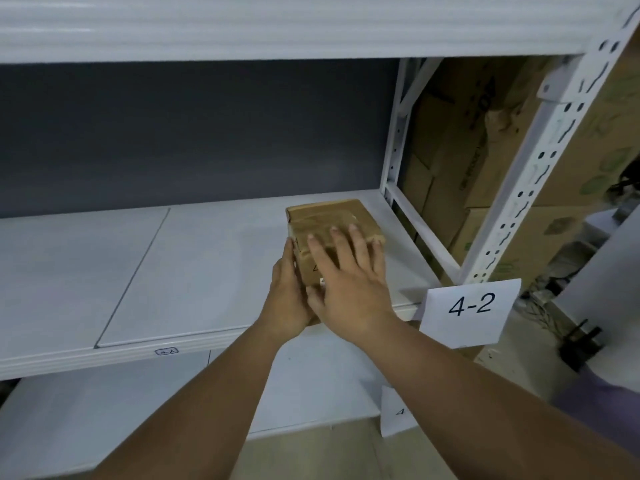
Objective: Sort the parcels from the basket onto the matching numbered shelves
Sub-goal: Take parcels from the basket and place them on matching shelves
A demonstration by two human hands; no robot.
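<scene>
Brown cardboard parcel (332, 233) sits on the white shelf (194, 271) by the 4-2 label (471, 311); left hand (289, 296) grips its side, right hand (349, 282) lies flat on top.

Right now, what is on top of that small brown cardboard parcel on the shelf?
The right hand lies flat on the small brown taped cardboard parcel. Its fingers are straight. Its palm hides most of the handwritten marking underneath.

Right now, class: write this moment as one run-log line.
parcel on shelf 4-2 | left hand at its side | right hand flat on top
</scene>
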